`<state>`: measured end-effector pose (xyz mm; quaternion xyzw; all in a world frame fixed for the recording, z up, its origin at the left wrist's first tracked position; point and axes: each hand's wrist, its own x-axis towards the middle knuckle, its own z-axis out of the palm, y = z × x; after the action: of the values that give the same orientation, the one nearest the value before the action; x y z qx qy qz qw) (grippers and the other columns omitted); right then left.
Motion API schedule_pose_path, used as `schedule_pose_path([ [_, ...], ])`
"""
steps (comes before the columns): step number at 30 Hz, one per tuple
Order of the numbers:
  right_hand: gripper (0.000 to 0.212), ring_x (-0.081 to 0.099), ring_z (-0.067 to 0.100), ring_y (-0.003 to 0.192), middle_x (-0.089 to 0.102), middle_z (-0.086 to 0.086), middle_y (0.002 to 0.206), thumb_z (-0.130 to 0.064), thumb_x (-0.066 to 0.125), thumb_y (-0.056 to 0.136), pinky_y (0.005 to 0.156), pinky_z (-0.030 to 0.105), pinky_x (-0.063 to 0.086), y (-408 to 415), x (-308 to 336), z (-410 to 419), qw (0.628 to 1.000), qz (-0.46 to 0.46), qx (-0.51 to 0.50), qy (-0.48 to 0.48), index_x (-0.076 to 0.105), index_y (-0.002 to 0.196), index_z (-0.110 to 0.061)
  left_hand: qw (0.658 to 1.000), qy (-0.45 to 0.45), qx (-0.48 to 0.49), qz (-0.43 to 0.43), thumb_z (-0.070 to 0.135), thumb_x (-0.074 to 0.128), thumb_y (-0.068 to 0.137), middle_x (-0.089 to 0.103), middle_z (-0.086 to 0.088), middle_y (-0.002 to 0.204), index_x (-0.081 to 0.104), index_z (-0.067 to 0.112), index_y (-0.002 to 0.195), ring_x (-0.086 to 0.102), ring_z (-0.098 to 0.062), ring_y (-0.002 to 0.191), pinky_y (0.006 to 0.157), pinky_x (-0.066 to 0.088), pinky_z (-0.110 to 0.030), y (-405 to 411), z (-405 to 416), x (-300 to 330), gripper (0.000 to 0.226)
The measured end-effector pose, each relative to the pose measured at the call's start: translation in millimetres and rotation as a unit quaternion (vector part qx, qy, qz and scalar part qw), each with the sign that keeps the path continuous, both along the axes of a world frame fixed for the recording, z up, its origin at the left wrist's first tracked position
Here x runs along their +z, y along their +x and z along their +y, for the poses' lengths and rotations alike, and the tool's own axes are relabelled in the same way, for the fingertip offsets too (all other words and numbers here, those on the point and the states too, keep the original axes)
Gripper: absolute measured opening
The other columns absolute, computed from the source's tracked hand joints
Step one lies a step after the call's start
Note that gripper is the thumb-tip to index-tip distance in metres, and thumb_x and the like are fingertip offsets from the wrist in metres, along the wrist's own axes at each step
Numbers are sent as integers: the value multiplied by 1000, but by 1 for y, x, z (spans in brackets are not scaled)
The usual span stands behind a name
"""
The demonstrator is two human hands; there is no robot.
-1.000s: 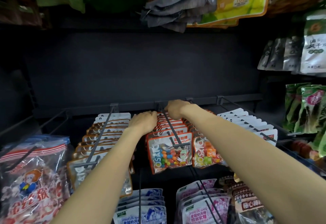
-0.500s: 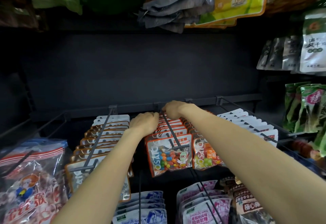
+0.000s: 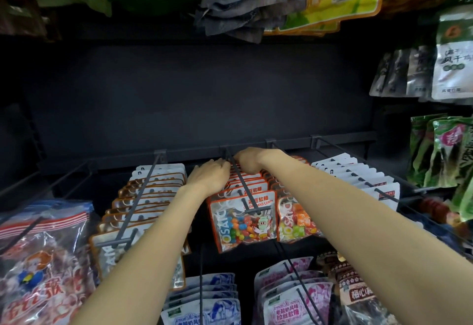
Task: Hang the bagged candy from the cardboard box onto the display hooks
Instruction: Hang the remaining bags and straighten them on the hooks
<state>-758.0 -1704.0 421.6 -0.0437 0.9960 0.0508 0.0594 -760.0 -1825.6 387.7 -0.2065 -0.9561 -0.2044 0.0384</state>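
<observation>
A dark shop display wall is filling the view, with a metal crossbar (image 3: 332, 140) carrying wire hooks that are sloping toward the camera. Both arms are reaching to the back of the centre hook (image 3: 240, 184), where a row of orange-edged jelly bean candy bags (image 3: 243, 219) is hanging, the front one showing coloured sweets. The left hand (image 3: 211, 176) is resting on the bag tops left of the wire, fingers curled over them; the right hand (image 3: 247, 162) is lying just right of the wire near the crossbar, fingers folded down among the headers. Whether either grip is pinching a bag or only pressing cannot be told from here. The cardboard box is not in view. The step appears to be seating bags back along the hook; doing it well probably means sliding the headers evenly from both sides, keeping the hang holes on the wire and the neighbouring orange candy bags (image 3: 297, 219) undisturbed.
</observation>
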Motion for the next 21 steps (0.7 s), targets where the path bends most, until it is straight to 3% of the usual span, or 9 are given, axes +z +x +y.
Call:
schedule_pose_path([
  [6, 32, 60, 21, 106, 61, 7, 123, -17, 46, 100, 78, 25, 43, 9, 3, -1, 1000, -9, 0, 3, 52, 131, -12, 1000, -20, 1, 0, 25, 12, 104, 50, -11, 135, 50, 9, 123, 45, -27, 124, 107, 32, -45, 5, 0, -1, 45],
  [12, 31, 61, 21, 103, 62, 7, 121, -16, 46, 99, 76, 26, 43, 7, 1, 0, 1000, 7, -10, -11, 54, 128, -12, 1000, -20, 1, -1, 30, 12, 104, 59, -10, 124, 51, 16, 97, 54, -26, 110, 100, 38, -40, 6, -2, -1, 42],
  [14, 32, 60, 22, 104, 61, 7, 122, -13, 45, 99, 77, 26, 43, 7, 0, 0, 1000, 9, -13, -12, 53, 129, -12, 1000, -16, 3, 4, 29, 12, 103, 59, -11, 124, 55, 14, 101, 54, -27, 112, 101, 36, -39, 6, -2, -1, 45],
  [18, 32, 60, 22, 105, 61, 7, 124, -14, 44, 99, 82, 28, 45, 9, 0, 2, 1000, 7, -25, -16, 53, 130, -13, 999, -29, 14, 15, 21, 12, 102, 51, -9, 135, 52, 10, 118, 44, -26, 125, 115, 18, -46, 6, -1, 0, 45],
  [21, 34, 59, 22, 111, 60, 7, 127, -18, 41, 101, 90, 30, 47, 13, 2, 4, 998, 9, -46, -33, 53, 132, -12, 1000, -23, 17, 10, 22, 10, 102, 47, -11, 138, 49, 8, 122, 38, -27, 130, 115, 16, -48, 7, -5, 5, 46],
])
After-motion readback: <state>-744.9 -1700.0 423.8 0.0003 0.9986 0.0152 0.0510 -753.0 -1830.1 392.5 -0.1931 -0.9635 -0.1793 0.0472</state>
